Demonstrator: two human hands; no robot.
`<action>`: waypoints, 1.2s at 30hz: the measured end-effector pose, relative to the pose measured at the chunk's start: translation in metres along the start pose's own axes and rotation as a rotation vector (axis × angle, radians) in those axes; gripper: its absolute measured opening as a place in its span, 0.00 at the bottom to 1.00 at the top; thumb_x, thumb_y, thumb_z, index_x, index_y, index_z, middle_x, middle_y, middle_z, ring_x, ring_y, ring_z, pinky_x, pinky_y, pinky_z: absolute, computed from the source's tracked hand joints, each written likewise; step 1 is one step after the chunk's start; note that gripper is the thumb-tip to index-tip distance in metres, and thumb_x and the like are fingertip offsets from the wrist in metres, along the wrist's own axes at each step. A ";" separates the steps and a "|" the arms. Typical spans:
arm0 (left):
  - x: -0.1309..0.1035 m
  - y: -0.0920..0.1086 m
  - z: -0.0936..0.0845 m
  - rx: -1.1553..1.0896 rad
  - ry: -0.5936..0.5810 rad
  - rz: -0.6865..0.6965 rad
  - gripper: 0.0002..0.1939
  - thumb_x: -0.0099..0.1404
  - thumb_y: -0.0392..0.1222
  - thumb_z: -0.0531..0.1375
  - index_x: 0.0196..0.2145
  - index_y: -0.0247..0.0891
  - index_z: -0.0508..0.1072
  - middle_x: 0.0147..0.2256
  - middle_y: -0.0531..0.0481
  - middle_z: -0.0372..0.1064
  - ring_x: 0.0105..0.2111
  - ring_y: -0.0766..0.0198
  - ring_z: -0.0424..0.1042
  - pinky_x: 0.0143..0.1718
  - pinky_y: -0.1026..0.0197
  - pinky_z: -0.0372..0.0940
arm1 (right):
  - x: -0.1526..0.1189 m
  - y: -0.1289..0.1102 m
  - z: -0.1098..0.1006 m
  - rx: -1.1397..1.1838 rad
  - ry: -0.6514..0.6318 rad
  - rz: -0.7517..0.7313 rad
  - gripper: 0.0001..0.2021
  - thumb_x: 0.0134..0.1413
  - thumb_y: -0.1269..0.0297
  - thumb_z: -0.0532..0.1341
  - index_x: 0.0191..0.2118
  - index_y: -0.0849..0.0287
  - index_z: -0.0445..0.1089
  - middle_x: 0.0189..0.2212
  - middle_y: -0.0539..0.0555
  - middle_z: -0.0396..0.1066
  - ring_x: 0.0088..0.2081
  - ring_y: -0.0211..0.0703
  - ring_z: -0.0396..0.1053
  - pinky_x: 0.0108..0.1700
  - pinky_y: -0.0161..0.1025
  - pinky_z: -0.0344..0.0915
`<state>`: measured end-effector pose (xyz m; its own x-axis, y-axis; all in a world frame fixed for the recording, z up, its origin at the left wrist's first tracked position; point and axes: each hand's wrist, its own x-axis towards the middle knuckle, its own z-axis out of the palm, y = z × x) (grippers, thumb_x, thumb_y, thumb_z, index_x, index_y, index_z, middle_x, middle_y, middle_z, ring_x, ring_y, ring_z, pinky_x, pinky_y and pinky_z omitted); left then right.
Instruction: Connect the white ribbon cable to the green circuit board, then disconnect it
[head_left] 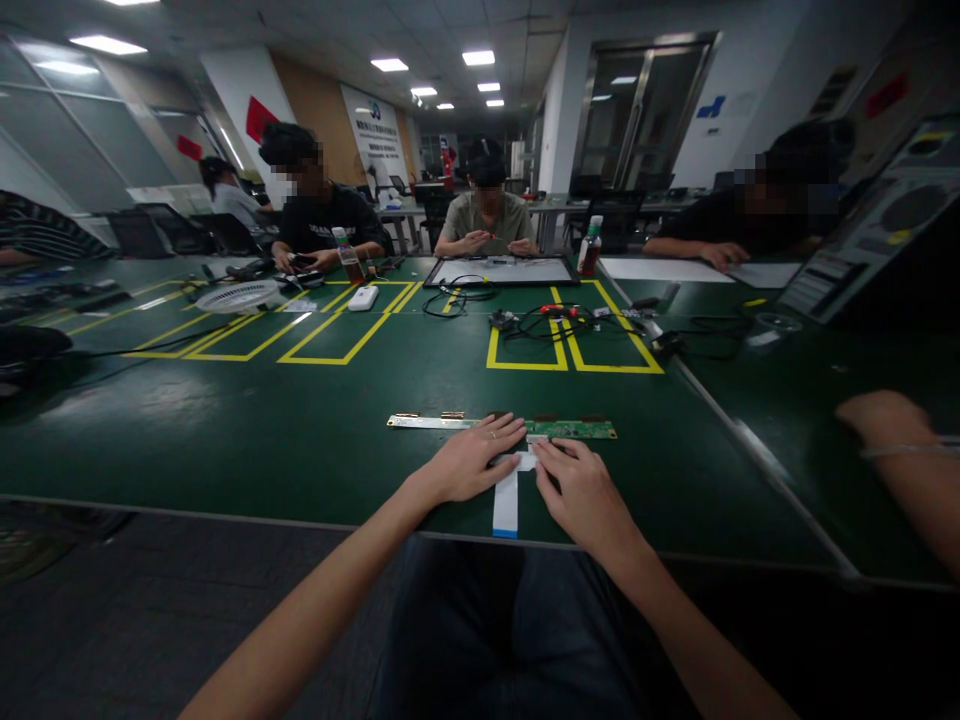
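Bare forearms slant from seven and five o'clock. At centre, a circuit board stretches nine-to-three, its white ribbon cable pointing to six. Left hand lies flat toward two; right hand bends toward eleven at the cable, grip unclear.

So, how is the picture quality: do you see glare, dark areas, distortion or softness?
Head view, glare: ceiling lights burn white, and the table has a pale sheen at left; head view, darkness: the lower right corner is almost black; head view, distortion: the computer case leans, probably from lens stretching; head view, sharpness: small details on the circuit board are soft.
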<state>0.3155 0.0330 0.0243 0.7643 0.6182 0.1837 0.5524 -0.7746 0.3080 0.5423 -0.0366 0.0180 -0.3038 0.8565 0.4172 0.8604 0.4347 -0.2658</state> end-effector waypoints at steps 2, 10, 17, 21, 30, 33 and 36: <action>0.000 0.000 0.000 0.004 -0.001 0.003 0.31 0.81 0.54 0.47 0.73 0.37 0.58 0.73 0.44 0.53 0.75 0.56 0.49 0.75 0.47 0.46 | 0.000 0.000 0.000 -0.002 -0.010 0.003 0.19 0.70 0.67 0.56 0.61 0.57 0.74 0.59 0.57 0.76 0.59 0.55 0.70 0.58 0.54 0.70; 0.001 0.000 0.000 -0.007 -0.014 0.012 0.30 0.81 0.53 0.46 0.74 0.38 0.58 0.73 0.43 0.54 0.75 0.55 0.49 0.75 0.46 0.46 | 0.001 0.000 0.000 -0.038 -0.035 0.004 0.19 0.71 0.67 0.55 0.61 0.58 0.74 0.59 0.56 0.76 0.59 0.55 0.69 0.56 0.53 0.70; 0.000 -0.004 -0.006 -0.061 -0.021 0.045 0.30 0.81 0.54 0.47 0.73 0.40 0.59 0.73 0.45 0.53 0.75 0.56 0.49 0.75 0.46 0.46 | 0.001 0.000 -0.003 -0.054 -0.040 0.008 0.19 0.71 0.66 0.55 0.62 0.55 0.74 0.60 0.56 0.75 0.59 0.55 0.69 0.56 0.53 0.69; 0.000 -0.008 -0.012 -0.097 -0.048 0.064 0.31 0.80 0.57 0.49 0.73 0.41 0.59 0.73 0.45 0.51 0.75 0.55 0.48 0.75 0.45 0.46 | 0.001 0.001 -0.003 -0.074 -0.038 0.020 0.19 0.71 0.66 0.56 0.62 0.55 0.73 0.60 0.56 0.75 0.59 0.56 0.68 0.55 0.54 0.68; -0.001 -0.003 -0.006 -0.059 -0.026 0.056 0.30 0.80 0.53 0.48 0.73 0.41 0.58 0.73 0.44 0.52 0.75 0.56 0.48 0.76 0.45 0.45 | 0.002 0.002 -0.004 -0.067 -0.029 0.015 0.19 0.71 0.66 0.55 0.62 0.54 0.74 0.60 0.55 0.76 0.58 0.57 0.68 0.54 0.56 0.69; -0.004 0.001 -0.007 -0.074 0.002 0.004 0.31 0.80 0.54 0.50 0.74 0.42 0.56 0.73 0.43 0.52 0.75 0.53 0.49 0.74 0.43 0.50 | 0.001 0.002 -0.003 -0.063 -0.019 0.014 0.19 0.71 0.65 0.55 0.62 0.54 0.74 0.60 0.56 0.76 0.58 0.57 0.68 0.54 0.56 0.69; -0.006 0.005 -0.010 -0.104 0.032 -0.020 0.27 0.79 0.53 0.51 0.70 0.41 0.60 0.73 0.41 0.54 0.74 0.53 0.52 0.74 0.44 0.52 | 0.001 0.003 -0.003 -0.061 -0.016 0.016 0.19 0.71 0.65 0.55 0.62 0.54 0.74 0.60 0.56 0.76 0.58 0.57 0.68 0.54 0.57 0.69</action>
<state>0.3102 0.0268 0.0337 0.7417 0.6384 0.2054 0.5286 -0.7451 0.4067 0.5456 -0.0352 0.0205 -0.2962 0.8674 0.3998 0.8882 0.4041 -0.2187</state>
